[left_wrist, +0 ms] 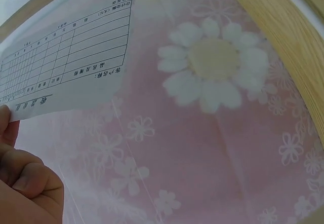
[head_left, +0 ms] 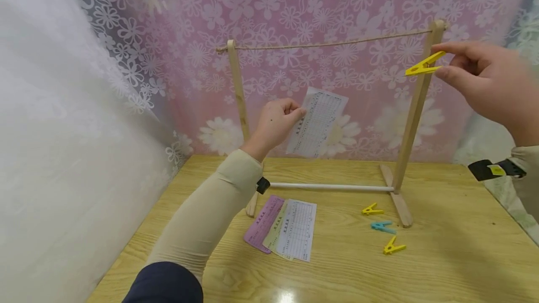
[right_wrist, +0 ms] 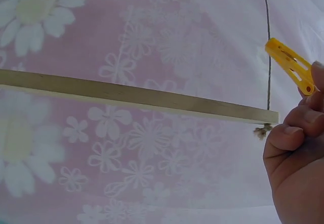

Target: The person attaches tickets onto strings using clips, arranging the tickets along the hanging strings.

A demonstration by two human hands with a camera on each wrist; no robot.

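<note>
A white printed form [head_left: 321, 118] hangs tilted from my left hand [head_left: 278, 118], pinched at its left edge between thumb and fingers. The left wrist view shows the form's ruled table and printed characters [left_wrist: 66, 51]. My right hand [head_left: 488, 74] pinches a yellow clothespin [head_left: 423, 65] by its two handle ends, beside the top of the right post [head_left: 417, 102]. In the right wrist view the clothespin [right_wrist: 291, 64] overlaps the rope. That twine rope [head_left: 332, 43] runs between the tops of both wooden posts, above the form.
On the wooden table [head_left: 337, 275] lie fanned slips: a pink one [head_left: 258, 235], a yellow one [head_left: 273, 240] and a white one [head_left: 299, 228]. Two yellow clothespins [head_left: 372, 209] and a blue clothespin [head_left: 383, 227] lie near the stand's right foot [head_left: 400, 207]. A white rod [head_left: 332, 186] joins the stand low down.
</note>
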